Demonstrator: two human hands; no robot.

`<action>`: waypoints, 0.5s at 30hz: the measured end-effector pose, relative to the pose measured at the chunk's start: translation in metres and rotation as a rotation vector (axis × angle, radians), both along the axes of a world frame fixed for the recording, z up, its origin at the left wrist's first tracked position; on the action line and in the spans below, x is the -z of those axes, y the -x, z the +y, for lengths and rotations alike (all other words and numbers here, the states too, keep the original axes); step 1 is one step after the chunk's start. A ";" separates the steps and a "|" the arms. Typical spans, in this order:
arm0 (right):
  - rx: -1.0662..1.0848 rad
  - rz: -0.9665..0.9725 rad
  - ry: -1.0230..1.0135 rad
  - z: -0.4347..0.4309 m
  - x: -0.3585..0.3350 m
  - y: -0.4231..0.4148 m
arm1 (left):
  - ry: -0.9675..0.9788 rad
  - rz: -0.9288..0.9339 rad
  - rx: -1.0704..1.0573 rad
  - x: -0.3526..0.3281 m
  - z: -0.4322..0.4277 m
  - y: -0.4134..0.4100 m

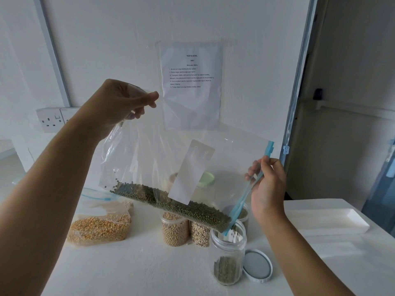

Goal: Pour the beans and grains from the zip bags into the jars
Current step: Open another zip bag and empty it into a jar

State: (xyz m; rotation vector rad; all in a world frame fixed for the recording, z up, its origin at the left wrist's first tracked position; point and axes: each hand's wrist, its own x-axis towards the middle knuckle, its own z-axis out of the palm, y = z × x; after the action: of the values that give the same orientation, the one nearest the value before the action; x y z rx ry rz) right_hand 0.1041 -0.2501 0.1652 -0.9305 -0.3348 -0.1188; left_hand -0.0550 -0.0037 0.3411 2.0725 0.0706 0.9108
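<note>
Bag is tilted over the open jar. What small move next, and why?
Probably raise the left hand a little to steepen the bag: most beans lie along its lower edge, the zip corner sits over the jar, which is part full.

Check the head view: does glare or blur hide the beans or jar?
Head view: soft even light, no hard shadows; sheen on the zip bag, but green beans and open jar read clearly; wide-angle bending along the door frame; wall sheet text soft.
</note>
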 end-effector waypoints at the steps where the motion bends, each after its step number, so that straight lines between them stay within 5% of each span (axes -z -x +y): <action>1: -0.001 0.000 0.006 0.000 0.000 0.000 | -0.002 -0.002 0.009 0.000 0.001 0.000; 15: 0.004 0.005 -0.002 -0.001 -0.003 0.004 | -0.030 -0.001 0.033 -0.003 0.004 0.001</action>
State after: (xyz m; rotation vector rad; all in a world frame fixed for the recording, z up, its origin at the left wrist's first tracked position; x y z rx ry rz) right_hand 0.1004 -0.2515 0.1679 -0.9297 -0.3285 -0.1205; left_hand -0.0564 -0.0001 0.3440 2.0946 0.0226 0.8974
